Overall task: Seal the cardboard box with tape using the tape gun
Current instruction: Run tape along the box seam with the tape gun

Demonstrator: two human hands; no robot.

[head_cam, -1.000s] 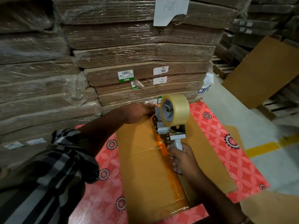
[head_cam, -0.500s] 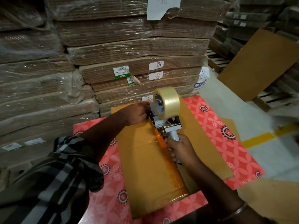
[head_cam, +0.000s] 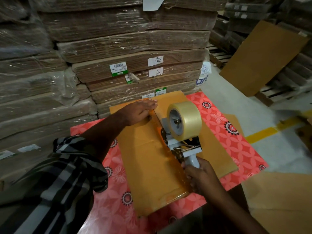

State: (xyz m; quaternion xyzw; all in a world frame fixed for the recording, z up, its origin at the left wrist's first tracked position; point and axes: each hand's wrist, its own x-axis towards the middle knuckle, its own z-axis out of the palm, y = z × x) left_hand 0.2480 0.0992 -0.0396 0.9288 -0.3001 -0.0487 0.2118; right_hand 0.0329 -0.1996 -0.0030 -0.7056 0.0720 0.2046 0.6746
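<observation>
1. A flattened cardboard box lies on a red floral-patterned table, its long side running from near to far.
2. The person's right hand grips the grey handle of a tape gun, fingers wrapped round it, over the near middle of the box.
3. A clear tape roll sits on the gun, above the box.
4. A shiny strip of tape runs along the box's centre seam.
5. The left hand rests flat, fingers straight, on the far end of the box, just left of the seam.
6. Shrink-wrapped stacks of flat cardboard rise on the far side of the table.
</observation>
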